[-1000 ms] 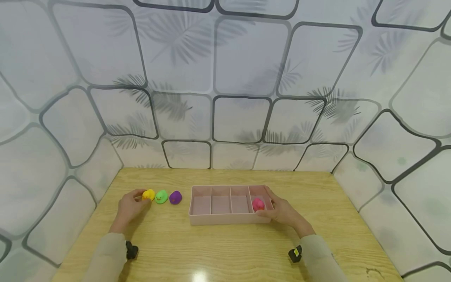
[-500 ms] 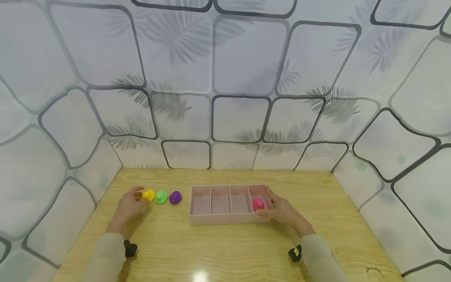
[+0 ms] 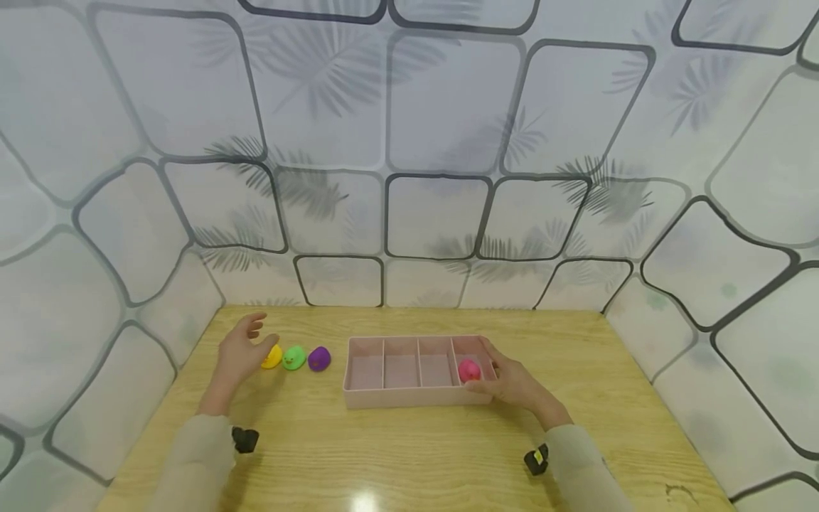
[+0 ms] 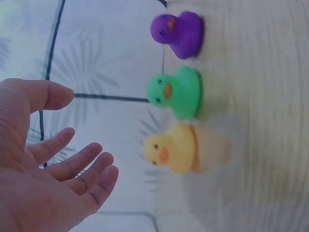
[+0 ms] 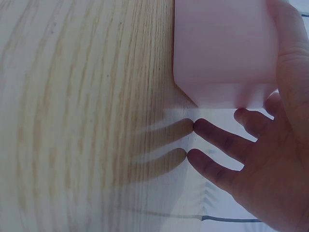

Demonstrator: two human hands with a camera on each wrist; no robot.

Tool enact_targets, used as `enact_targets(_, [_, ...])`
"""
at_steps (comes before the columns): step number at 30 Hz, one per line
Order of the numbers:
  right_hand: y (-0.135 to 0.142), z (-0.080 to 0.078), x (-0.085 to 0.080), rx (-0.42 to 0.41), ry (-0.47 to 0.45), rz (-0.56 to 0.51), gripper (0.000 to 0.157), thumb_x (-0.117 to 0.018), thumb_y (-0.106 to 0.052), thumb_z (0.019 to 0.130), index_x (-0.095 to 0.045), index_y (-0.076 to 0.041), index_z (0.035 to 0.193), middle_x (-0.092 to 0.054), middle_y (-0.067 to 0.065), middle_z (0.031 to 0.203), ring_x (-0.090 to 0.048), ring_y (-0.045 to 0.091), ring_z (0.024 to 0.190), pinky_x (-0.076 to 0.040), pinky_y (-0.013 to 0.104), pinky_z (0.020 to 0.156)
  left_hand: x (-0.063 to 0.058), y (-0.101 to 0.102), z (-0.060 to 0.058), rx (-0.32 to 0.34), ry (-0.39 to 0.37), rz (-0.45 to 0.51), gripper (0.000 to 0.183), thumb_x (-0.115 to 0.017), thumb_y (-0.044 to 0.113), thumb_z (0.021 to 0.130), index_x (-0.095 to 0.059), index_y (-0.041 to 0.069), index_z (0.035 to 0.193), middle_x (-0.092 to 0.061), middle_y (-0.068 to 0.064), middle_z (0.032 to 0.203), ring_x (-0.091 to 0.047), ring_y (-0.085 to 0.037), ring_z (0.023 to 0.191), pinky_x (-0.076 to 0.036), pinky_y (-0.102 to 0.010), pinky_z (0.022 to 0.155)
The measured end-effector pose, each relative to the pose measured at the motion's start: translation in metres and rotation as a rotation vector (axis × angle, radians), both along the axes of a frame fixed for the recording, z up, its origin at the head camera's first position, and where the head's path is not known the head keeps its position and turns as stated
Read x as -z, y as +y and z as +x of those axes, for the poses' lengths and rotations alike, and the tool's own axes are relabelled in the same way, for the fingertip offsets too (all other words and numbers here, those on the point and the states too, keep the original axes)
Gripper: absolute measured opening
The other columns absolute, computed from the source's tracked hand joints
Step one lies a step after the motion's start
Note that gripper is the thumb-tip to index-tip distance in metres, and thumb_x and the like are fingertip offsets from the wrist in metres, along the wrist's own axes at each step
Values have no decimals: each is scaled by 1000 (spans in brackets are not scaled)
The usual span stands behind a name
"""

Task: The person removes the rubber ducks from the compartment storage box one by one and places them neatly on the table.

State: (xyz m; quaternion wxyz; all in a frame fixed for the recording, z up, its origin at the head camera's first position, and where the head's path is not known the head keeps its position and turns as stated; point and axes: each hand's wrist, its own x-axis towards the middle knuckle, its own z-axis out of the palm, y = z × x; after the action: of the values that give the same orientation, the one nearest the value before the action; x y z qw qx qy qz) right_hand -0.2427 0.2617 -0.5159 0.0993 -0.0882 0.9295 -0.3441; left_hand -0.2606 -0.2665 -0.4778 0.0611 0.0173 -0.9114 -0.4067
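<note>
Left side first: my left hand (image 3: 239, 355) hangs above the table (image 3: 409, 462), thumb and fingers spread well apart and loosely bent, nothing in them. The yellow duck (image 4: 176, 150) lies just to the right of that hand and lower, upright on its base, with its beak toward me. In the head view my thumb partly covers it, yet the left wrist view shows a clear gap, so I record no contact. The left hand is plainly the nearer of the two; the right is well off, beyond the pink box.

Immediately right of the yellow duck stands the green duck (image 3: 294, 358), then the purple duck (image 3: 319, 359), the three forming a short row running left to right. Further right sits the pink box (image 3: 416, 398), its long axis also left to right, roughly in line with the row (its four compartments follow the same order). The pink duck (image 3: 469, 370) occupies the rightmost compartment.

At the far right, my right hand (image 3: 512, 384) grips the right end of the box, thumb along the front wall and fingers round toward the back; two lower fingers extend clear of it, near the table.
</note>
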Motion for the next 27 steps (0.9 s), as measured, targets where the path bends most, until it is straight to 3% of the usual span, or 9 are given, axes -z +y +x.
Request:
enact_targets(5, [0,0,-1,-1,-4,4,118,-80,-63,85,-13,-19,171,-50,29,157,-51,46,143,-43,64,117,-12,17,-1,32,75,38,58,-65,17,101,-47,-2,152,-54,-37,147,-56,-55,133,-49,-65,109])
enact_targets(9, [0,-1,0,-4,1,3,117,-80,-63,85,-13,-20,171,-50,29,157,-51,46,144,-42,64,117,-19,31,0,67,91,66,56,-66,17,102,-48,-1,152,-55,-35,147,-55,-54,134,-50,-65,108])
enact_targets(17, [2,-2,3,-13,10,15,118,-80,-64,85,-12,-20,171,-50,30,156,-52,46,142,-44,64,115,-24,58,1,171,112,87,54,-67,20,103,-50,4,152,-57,-31,147,-58,-50,132,-53,-63,105])
enact_targets(27, [0,-1,2,-4,11,17,119,-81,-64,83,-14,-20,171,-52,31,154,-53,47,141,-45,64,115,-29,95,3,294,175,153,49,-72,15,100,-58,4,145,-67,-27,136,-69,-43,117,-59,-57,95])
